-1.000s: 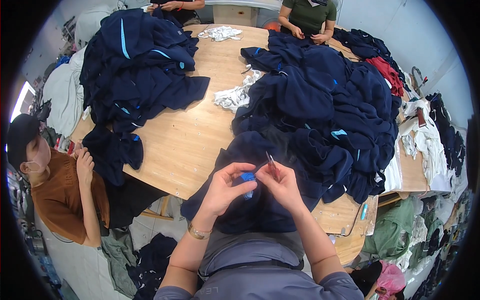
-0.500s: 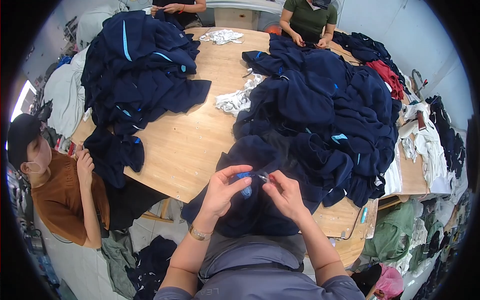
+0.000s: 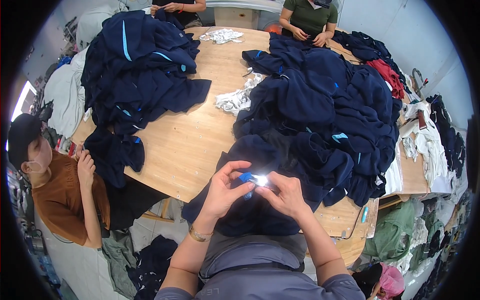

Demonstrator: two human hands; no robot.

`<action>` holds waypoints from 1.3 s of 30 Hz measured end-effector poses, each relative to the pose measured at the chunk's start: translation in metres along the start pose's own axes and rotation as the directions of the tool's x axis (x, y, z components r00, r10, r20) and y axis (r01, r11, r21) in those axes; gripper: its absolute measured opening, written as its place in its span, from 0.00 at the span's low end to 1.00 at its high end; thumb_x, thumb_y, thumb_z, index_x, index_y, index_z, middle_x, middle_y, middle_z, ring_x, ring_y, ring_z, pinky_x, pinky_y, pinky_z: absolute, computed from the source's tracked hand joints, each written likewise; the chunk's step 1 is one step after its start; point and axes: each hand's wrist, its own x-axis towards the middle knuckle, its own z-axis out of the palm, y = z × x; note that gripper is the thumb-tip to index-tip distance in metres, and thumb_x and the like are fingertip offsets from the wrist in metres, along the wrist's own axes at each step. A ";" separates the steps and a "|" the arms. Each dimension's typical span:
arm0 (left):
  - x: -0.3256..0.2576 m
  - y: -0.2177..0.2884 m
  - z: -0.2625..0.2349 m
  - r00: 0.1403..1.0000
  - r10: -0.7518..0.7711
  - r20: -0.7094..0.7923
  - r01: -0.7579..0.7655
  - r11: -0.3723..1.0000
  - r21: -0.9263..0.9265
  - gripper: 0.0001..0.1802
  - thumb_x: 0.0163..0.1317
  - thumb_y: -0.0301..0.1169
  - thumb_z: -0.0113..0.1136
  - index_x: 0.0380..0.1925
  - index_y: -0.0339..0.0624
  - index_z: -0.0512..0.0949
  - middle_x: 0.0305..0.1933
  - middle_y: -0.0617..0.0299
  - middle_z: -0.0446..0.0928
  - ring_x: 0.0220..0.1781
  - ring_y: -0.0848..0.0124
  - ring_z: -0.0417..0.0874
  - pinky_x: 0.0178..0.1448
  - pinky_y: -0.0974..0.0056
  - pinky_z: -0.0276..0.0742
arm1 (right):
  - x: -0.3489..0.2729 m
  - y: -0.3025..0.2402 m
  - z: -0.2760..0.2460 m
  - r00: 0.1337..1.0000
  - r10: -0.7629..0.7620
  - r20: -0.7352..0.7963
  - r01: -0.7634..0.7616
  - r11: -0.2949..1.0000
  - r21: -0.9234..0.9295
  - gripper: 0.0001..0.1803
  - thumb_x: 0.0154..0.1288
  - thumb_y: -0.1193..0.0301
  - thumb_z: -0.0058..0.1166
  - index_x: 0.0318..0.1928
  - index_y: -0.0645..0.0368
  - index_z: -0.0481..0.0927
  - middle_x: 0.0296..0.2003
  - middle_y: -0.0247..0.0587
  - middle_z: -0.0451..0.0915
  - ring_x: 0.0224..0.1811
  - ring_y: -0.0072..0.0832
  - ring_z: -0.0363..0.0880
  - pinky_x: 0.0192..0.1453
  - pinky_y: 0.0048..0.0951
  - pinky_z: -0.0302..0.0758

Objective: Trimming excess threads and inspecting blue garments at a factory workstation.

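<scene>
The left hand (image 3: 223, 192) pinches a small blue tag (image 3: 245, 178) between thumb and fingers (image 3: 235, 166), at the near edge of the table (image 3: 192, 140). The right hand (image 3: 288, 196) meets it from the other side, its fingers closed on a small shiny tool (image 3: 261, 180) that glares white just beside the tag; what kind of tool cannot be told. Both hands rest over a navy garment (image 3: 255, 220) that hangs over the table edge toward the person's lap.

Right of the hands a big navy pile (image 3: 320, 105) runs up the table, touching the garment. A second navy pile (image 3: 135, 75) lies on the far left, well apart. Between the piles is a bare strip of wood, the only open room, reaching from the near edge up past some white scraps (image 3: 234, 100). A red cloth (image 3: 387, 75) sits at the far right of the big pile.

Another person in an orange top (image 3: 65, 200) sits at the left edge, a hand raised near the table. Two more people work at the far end.
</scene>
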 end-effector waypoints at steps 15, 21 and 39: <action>0.000 0.002 0.000 1.000 0.004 0.021 -0.005 0.998 0.064 0.26 0.51 0.17 0.62 0.52 0.35 0.67 0.37 0.62 0.76 0.41 0.79 0.76 0.45 0.74 0.74 | 0.002 -0.001 -0.003 0.996 -0.075 -0.040 0.072 0.995 -0.062 0.18 0.53 0.56 0.61 0.23 0.57 0.71 0.15 0.38 0.72 0.14 0.32 0.72 0.18 0.28 0.65; 0.000 0.003 0.000 0.998 0.043 0.039 -0.045 0.997 0.066 0.27 0.51 0.17 0.61 0.53 0.36 0.66 0.37 0.62 0.76 0.41 0.79 0.76 0.45 0.75 0.74 | 0.004 0.000 -0.005 0.994 -0.108 -0.025 0.106 0.992 -0.069 0.18 0.53 0.57 0.61 0.22 0.56 0.71 0.14 0.37 0.72 0.13 0.32 0.72 0.18 0.28 0.65; -0.001 0.006 -0.002 1.000 0.014 0.014 -0.013 0.996 -0.086 0.30 0.50 0.15 0.61 0.54 0.39 0.64 0.36 0.64 0.73 0.42 0.79 0.73 0.48 0.75 0.71 | -0.003 0.006 -0.009 0.998 -0.061 -0.021 0.060 0.997 -0.055 0.17 0.52 0.59 0.61 0.26 0.60 0.72 0.15 0.39 0.71 0.16 0.34 0.72 0.23 0.27 0.66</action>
